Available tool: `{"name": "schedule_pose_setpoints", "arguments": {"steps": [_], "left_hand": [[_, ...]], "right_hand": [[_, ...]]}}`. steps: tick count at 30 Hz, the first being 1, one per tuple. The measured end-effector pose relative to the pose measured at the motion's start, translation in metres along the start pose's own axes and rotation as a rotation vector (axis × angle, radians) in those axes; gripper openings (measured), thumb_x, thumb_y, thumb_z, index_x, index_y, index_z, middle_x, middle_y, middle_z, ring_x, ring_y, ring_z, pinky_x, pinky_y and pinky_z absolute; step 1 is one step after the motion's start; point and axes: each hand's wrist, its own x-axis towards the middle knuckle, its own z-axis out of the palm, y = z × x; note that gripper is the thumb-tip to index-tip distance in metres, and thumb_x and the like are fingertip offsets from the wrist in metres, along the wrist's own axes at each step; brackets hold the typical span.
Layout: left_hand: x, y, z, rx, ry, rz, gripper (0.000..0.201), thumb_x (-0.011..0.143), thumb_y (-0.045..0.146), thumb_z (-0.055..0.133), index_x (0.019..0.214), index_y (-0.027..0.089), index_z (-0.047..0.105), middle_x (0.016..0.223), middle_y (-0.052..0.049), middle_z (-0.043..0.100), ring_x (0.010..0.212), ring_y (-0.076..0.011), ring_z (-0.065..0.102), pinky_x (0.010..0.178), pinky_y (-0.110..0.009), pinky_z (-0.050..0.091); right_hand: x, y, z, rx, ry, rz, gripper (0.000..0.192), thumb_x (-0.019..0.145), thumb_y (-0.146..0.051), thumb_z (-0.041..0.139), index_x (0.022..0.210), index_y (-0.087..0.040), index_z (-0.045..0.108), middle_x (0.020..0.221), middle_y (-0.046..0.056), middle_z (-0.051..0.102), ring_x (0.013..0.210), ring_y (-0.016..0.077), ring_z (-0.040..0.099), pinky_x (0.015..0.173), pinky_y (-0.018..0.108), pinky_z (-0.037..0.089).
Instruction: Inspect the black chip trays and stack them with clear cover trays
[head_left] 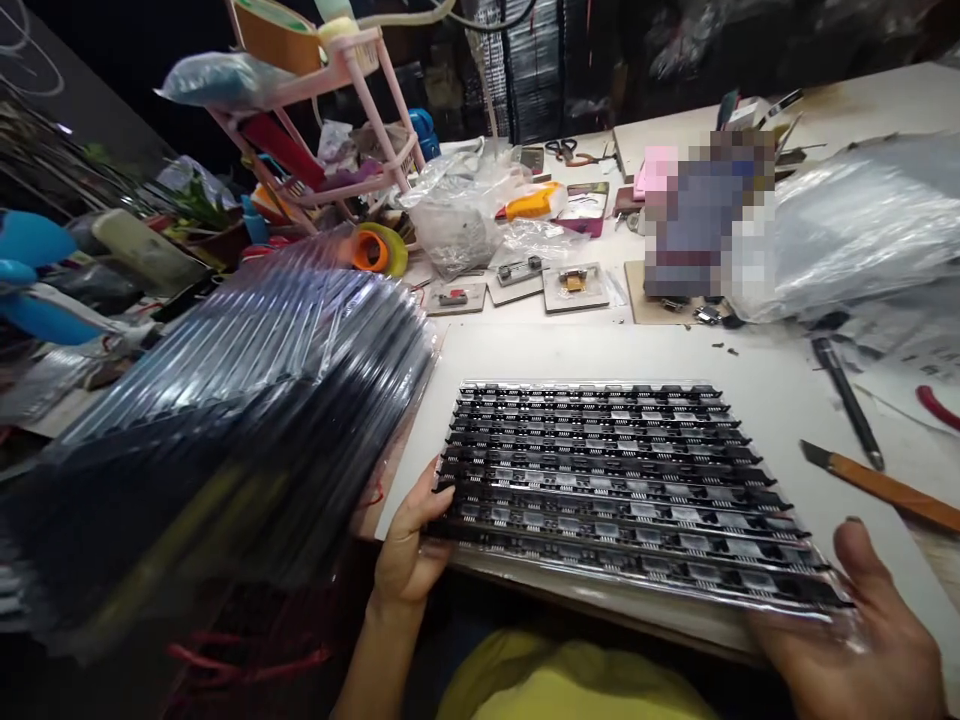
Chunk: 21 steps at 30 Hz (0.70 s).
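Note:
A clear plastic tray with rows of small black parts, several showing pins, is held above the near side of a white board. At its left edge my left hand grips it, thumb on top and fingers underneath. My right hand holds the near right corner from below; its thumb is raised off the rim and its fingers are partly hidden under the tray. To the left, a tall stack of similar clear trays leans toward the bench, blurred in places.
The white board lies under the tray. On the right are an orange-handled blade, a black pen and large plastic bags. Behind stand small parts on square pads, an orange tape roll and a pink rack.

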Motion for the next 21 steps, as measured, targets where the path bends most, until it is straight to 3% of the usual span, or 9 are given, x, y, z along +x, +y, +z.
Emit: {"name": "schedule_pose_setpoints", "arguments": {"steps": [4,9,16,21], "left_hand": [[0.001,0.003,-0.001,0.024,-0.018,-0.003,0.053,0.081,0.013,0.056,0.132,0.019,0.049,0.122,-0.008,0.063,0.112,-0.0260,0.058,0.103,-0.040,0.039],[0.001,0.004,-0.005,0.020,-0.014,-0.017,0.056,0.082,0.013,0.056,0.136,0.021,0.045,0.122,-0.008,0.062,0.113,-0.0262,0.057,0.103,-0.041,0.039],[0.002,0.005,-0.008,0.008,0.127,-0.051,0.061,0.081,0.014,0.058,0.139,0.026,0.042,0.122,-0.006,0.063,0.112,-0.0260,0.058,0.102,-0.041,0.042],[0.007,0.007,-0.015,0.000,0.132,-0.104,0.057,0.084,0.015,0.057,0.137,0.030,0.044,0.121,-0.003,0.064,0.109,-0.0219,0.060,0.100,-0.034,0.045]], "right_hand": [[0.001,0.000,-0.001,-0.048,0.016,0.045,0.028,0.090,-0.029,0.046,0.108,-0.034,0.067,0.108,-0.004,0.069,0.097,0.0208,0.067,0.101,0.042,0.047],[0.009,0.001,-0.007,-0.040,-0.066,0.070,0.028,0.090,-0.026,0.045,0.104,-0.032,0.069,0.106,-0.001,0.070,0.091,0.0202,0.068,0.101,0.042,0.046],[0.012,0.001,-0.006,0.085,-0.193,0.115,0.020,0.087,-0.023,0.054,0.093,-0.027,0.072,0.093,-0.002,0.073,0.083,0.0161,0.069,0.099,0.040,0.046],[0.010,0.000,0.001,0.174,-0.251,0.172,0.025,0.092,-0.026,0.047,0.097,-0.023,0.071,0.095,0.000,0.073,0.088,0.0165,0.068,0.100,0.040,0.045]]}}
